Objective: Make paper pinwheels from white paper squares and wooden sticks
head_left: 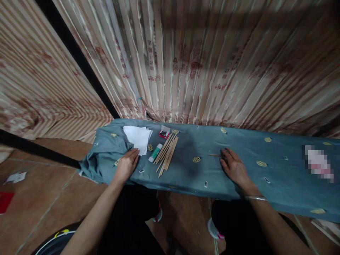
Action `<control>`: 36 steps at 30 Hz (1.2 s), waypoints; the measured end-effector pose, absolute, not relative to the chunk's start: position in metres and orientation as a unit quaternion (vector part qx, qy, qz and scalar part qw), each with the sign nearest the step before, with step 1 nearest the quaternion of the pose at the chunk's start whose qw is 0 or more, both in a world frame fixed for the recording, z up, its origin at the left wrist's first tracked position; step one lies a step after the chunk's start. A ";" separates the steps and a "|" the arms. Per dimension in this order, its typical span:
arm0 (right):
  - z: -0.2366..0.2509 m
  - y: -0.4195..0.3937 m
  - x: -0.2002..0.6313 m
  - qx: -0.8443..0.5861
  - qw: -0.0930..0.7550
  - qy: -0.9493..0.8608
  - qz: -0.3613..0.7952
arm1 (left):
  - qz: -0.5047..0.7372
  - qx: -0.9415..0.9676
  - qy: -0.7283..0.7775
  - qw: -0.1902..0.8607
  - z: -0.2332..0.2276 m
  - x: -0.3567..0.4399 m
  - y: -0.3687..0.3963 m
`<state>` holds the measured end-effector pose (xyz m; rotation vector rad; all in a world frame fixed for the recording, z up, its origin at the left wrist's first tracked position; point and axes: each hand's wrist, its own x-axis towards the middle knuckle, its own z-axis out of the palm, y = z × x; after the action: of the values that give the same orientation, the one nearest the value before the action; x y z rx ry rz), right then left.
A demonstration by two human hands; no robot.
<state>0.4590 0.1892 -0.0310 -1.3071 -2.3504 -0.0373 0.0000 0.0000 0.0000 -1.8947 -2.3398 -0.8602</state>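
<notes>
Head cam: my L hand (128, 163) is palm down on the blue-green cloth (287, 180), fingertips at near edge of white paper stack (138, 138); fingers relaxed, nothing seen in grip. My R hand (235, 166) is well apart, also low on cloth, fingers bent; thin stick-like item (214, 155) pokes out L from fingertips, can't tell if pinched or just touched, too small to ID. Between hands, nearer L: pile of wooden sticks (168, 154), approx. parallel, some crossing. Green/white tube (155, 152) just beside pile, L side. Small red box (164, 135), open w/ dark bits inside, near pile's far end. Bracelet (256, 198) on R wrist.
</notes>
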 end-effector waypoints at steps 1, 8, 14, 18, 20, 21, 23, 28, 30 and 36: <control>-0.032 0.186 0.458 -0.475 0.227 -0.850 -0.009 | -0.273 -0.603 -0.749 0.006 0.001 0.001 -0.001; -0.034 0.182 0.456 -0.476 0.225 -0.850 0.005 | -0.294 -0.575 -0.764 0.000 0.011 0.003 0.004; -0.039 0.184 0.458 -0.474 0.229 -0.850 -0.005 | -0.325 -0.522 -0.788 -0.013 0.016 -0.004 0.015; -0.040 0.184 0.457 -0.481 0.225 -0.847 -0.012 | -0.339 -0.495 -0.800 -0.027 0.018 -0.005 0.018; -0.039 0.184 0.457 -0.485 0.221 -0.846 -0.012 | -0.346 -0.488 -0.801 -0.034 0.019 -0.003 0.017; -0.039 0.185 0.457 -0.485 0.218 -0.846 -0.013 | -0.349 -0.485 -0.801 -0.037 0.020 -0.001 0.016; -0.038 0.185 0.457 -0.485 0.212 -0.848 -0.014 | -0.358 -0.480 -0.800 -0.044 0.021 0.001 0.015; -0.038 0.184 0.456 -0.486 0.214 -0.848 -0.011 | -0.383 -0.462 -0.799 -0.052 0.020 0.004 0.014; -0.039 0.184 0.457 -0.483 0.219 -0.848 -0.013 | -0.394 -0.452 -0.798 -0.053 0.018 0.004 0.015; -0.041 0.185 0.458 -0.479 0.215 -0.851 -0.019 | -0.426 -0.417 -0.801 -0.054 0.017 0.001 0.017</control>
<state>0.4585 0.1853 -0.0406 -1.3275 -2.3598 -0.0523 0.0013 0.0172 0.0166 -1.3578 -2.6064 -1.3864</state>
